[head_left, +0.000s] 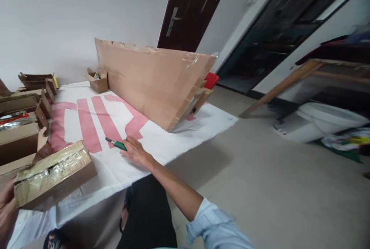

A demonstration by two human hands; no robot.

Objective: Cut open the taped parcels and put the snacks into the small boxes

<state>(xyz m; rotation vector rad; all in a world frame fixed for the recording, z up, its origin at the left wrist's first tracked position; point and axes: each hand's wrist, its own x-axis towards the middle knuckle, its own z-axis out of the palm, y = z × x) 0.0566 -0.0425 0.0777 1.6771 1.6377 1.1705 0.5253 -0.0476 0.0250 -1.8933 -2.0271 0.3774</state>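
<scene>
My right hand (134,152) is closed around a green utility knife (119,145) whose dark tip points left, low over the white cloth with pink printing (69,123). At the lower left, my left hand (7,206) grips the end of a long cardboard box (62,175). Shiny clear tape runs along the top seam of this box, and it is tilted at the table's near edge. Part of my left hand is cut off by the frame's edge.
A large cardboard sheet (153,81) stands upright across the table, with a red object (211,80) behind it. A small open box (98,81) sits at its far end. Several open boxes (20,133) line the left. A white tub (329,120) lies at right.
</scene>
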